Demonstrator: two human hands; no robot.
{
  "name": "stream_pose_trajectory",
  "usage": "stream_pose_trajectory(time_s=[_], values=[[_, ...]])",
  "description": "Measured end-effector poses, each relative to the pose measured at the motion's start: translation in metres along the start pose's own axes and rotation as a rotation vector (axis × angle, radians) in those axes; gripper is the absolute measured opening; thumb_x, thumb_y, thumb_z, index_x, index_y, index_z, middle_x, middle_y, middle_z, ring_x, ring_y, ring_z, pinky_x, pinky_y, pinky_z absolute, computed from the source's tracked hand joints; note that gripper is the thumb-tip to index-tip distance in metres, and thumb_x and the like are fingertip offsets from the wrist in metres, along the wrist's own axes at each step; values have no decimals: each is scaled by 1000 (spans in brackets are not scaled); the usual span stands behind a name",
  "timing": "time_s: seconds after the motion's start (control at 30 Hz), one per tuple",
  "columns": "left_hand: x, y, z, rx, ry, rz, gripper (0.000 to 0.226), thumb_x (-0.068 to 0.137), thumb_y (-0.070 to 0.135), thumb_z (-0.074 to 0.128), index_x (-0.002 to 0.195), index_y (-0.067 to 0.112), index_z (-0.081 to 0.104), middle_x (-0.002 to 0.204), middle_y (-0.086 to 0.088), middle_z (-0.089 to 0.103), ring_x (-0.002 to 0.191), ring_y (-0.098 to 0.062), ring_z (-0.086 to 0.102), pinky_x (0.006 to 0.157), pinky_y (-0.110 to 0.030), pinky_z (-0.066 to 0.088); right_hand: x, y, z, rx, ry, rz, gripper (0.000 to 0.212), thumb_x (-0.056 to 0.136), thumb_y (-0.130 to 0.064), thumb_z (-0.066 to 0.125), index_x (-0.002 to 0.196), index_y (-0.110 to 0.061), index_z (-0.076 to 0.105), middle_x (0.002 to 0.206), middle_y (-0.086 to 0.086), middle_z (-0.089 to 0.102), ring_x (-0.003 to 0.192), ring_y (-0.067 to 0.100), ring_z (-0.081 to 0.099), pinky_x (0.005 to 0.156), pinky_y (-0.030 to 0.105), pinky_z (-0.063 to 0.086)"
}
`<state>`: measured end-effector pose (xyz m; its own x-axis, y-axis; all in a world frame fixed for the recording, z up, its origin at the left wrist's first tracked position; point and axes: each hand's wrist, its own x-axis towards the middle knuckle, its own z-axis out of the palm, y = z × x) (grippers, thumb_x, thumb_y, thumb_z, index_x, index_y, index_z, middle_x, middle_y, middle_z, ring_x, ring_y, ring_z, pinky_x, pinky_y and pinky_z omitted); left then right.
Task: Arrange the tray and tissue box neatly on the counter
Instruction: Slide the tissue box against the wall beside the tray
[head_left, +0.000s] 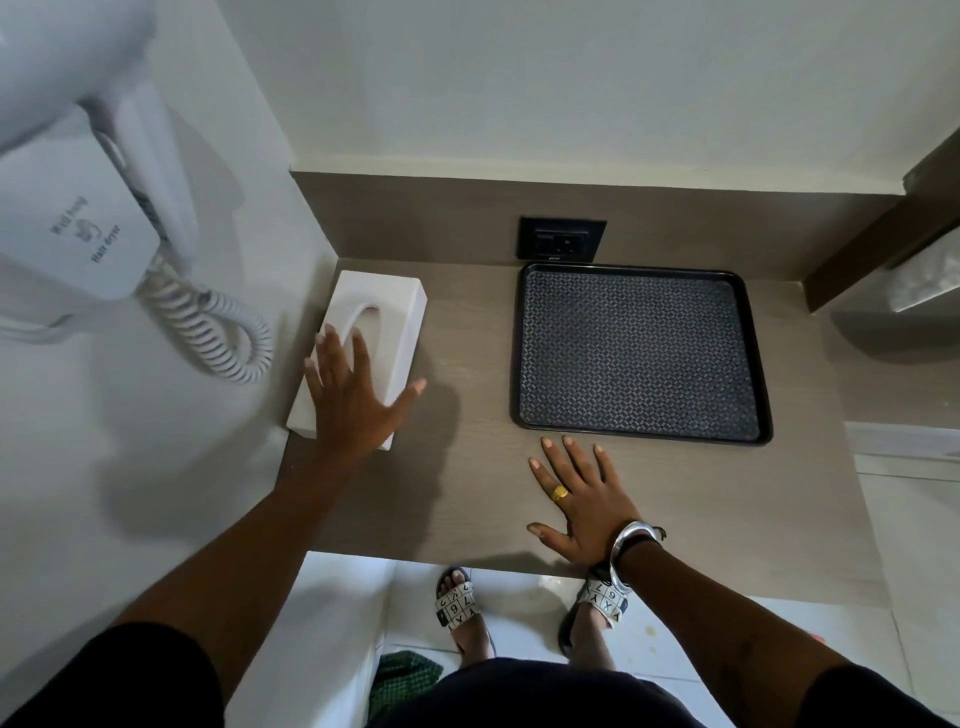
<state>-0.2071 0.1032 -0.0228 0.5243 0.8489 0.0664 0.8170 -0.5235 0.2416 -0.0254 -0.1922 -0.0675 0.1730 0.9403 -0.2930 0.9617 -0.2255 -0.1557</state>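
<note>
A white tissue box (387, 317) with an oval slot lies on the brown counter (467, 493) at the left, against the side wall. My left hand (353, 400) rests flat on its near end, fingers spread over the top and thumb off its right side. A black rectangular tray (640, 435) with a patterned floor sits at the back right of the counter, close to the rear panel. My right hand (582, 504) lies flat and open on the counter just in front of the tray's near left corner, not touching it.
A white wall-hung hair dryer (88, 208) with a coiled cord (223, 332) hangs on the left wall beside the tissue box. A black power socket (562, 239) sits in the rear panel behind the tray. A dark shelf edge (883, 234) juts out at the right. My sandalled feet show below the counter's front edge.
</note>
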Motion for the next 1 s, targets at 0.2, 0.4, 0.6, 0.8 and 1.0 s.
stream_pose_trajectory(time_s=[0.2,0.4,0.6,0.8,1.0], values=[[-18,-31,2,171,-62,334,108,77,85,31,156,14,16,166,-17,8,153,-36,10,124,-54,10,2,1,-2,-6,-4,-5,85,82,-72,40,150,-21,38,158,11,34,143,38,33,112,62,26],[-10,-23,1,154,-58,214,105,77,84,33,155,15,19,165,-17,14,152,-36,16,123,-54,13,3,0,-2,-13,-26,4,86,83,-73,40,151,-22,36,160,10,30,145,37,29,114,61,19],[16,-28,3,147,-71,138,103,80,85,28,156,17,12,165,-17,11,152,-35,14,124,-52,10,2,0,-5,-2,-48,12,87,84,-76,36,153,-24,30,162,8,23,147,36,24,114,59,9],[38,-37,10,145,-54,138,101,81,83,27,156,18,11,165,-18,12,152,-35,13,123,-50,6,3,0,-4,-20,-67,8,88,84,-76,38,154,-24,26,163,9,21,148,37,21,115,60,8],[59,-32,11,165,-75,95,95,85,78,25,156,17,9,165,-18,11,152,-36,12,123,-49,1,2,0,-2,-23,-63,17,88,84,-76,37,154,-25,22,164,8,16,149,36,16,116,59,6]])
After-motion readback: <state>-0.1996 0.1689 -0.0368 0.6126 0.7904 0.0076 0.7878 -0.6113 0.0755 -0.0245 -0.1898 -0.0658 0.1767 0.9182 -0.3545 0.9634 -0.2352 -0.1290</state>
